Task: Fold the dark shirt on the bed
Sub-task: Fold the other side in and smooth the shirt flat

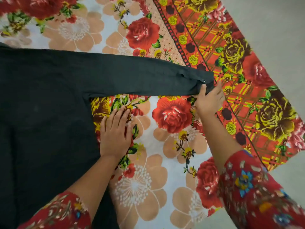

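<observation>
The dark shirt [46, 113] lies spread flat over the left half of the bed, its long sleeve stretched out to the right. My right hand [208, 100] pinches the cuff end of that sleeve, which has a small snap button, near the bedsheet's red border. My left hand [115, 131] rests flat, fingers apart, on the floral sheet right beside the shirt's side edge, below the armpit. The shirt's left part runs out of view.
The floral bedsheet [165, 154] covers the bed; its red and yellow checked border [239, 80] runs diagonally at the right. Beyond it is grey floor [272, 22]. My red patterned sleeves fill the bottom corners.
</observation>
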